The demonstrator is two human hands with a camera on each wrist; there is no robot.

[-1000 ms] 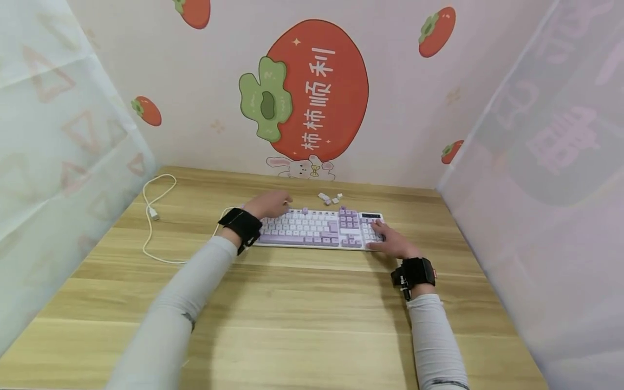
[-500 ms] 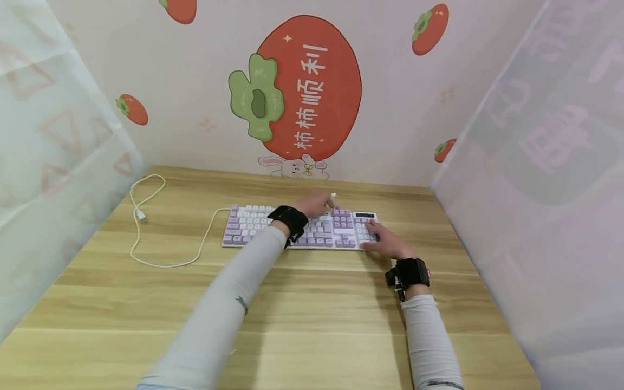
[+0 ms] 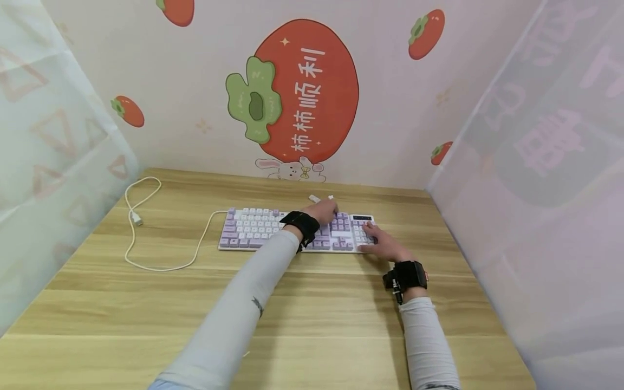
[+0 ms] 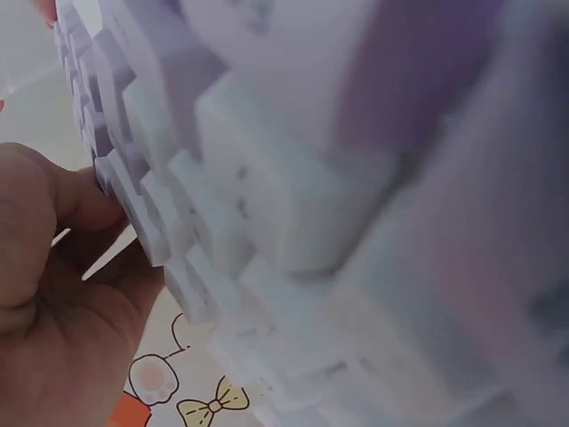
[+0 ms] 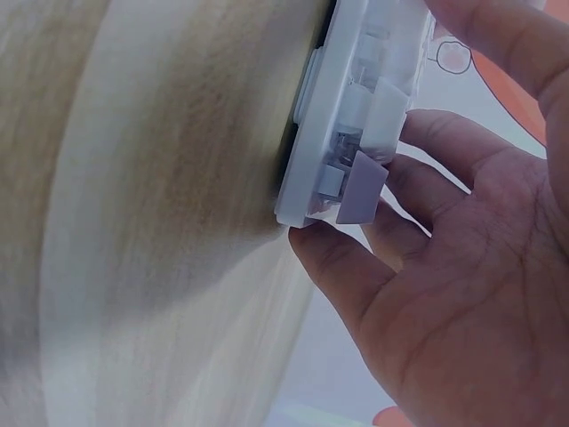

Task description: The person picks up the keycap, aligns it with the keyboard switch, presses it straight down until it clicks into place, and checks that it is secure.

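A white and lilac keyboard (image 3: pixel 251 230) lies on the wooden table. My left hand (image 3: pixel 324 210) reaches over its back row, beside the lilac navigation keys. In the left wrist view the fingers (image 4: pixel 84 200) bend behind lilac keys that hide their tips; I cannot tell what they hold. My right hand (image 3: pixel 387 246) rests at the keyboard's right end, fingers over the number pad. The right wrist view shows the thumb (image 5: pixel 338 262) touching the near corner and clear switch housings exposed under the keys. White loose keycaps (image 3: pixel 314 199) lie just behind the keyboard, partly hidden by the left hand.
A white cable (image 3: pixel 168 269) runs from the keyboard's left back corner and loops over the left of the table to a USB plug (image 3: pixel 136 219). A printed wall (image 3: pixel 380 124) stands behind the table, with pale hanging sheets on both sides.
My left hand has moved right along the back of the keyboard, over towards the loose keycaps, then slightly down towards the back row. The right hand stays on the number pad. The head view has shifted slightly.
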